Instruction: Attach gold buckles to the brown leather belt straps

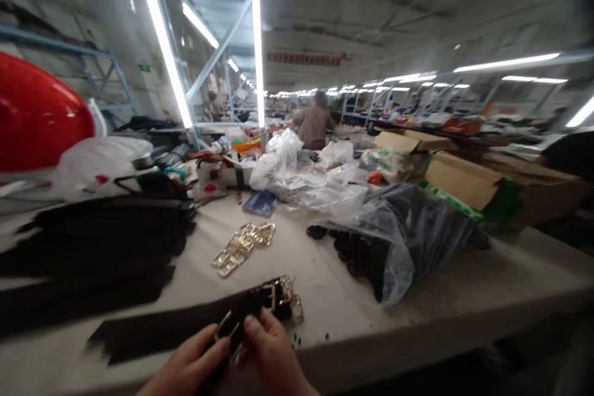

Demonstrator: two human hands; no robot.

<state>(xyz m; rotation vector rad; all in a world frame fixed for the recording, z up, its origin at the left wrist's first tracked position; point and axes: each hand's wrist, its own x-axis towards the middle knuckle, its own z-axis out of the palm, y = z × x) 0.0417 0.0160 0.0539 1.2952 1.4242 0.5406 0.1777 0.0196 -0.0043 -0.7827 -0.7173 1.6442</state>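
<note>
Near the front table edge, my left hand (199, 356) is closed around a gold buckle (225, 325) on a black strap. My right hand (269, 340) pinches the dark strap just beside that buckle. Directly behind my hands lie black straps (171, 325) in a stack, with gold buckles (284, 294) at their right end. Farther back on the pale table (204, 278) is a pile of loose gold buckles (244, 247). Small dark bits (327, 336) lie to the right of my right hand.
Dark strips (102, 235) cover the left side. A clear plastic bag (403, 241) with black pieces spills at the right, before cardboard boxes (464, 179). A blue packet (260, 202) and plastic wrap (320, 189) lie behind. A person (314, 124) is farther off.
</note>
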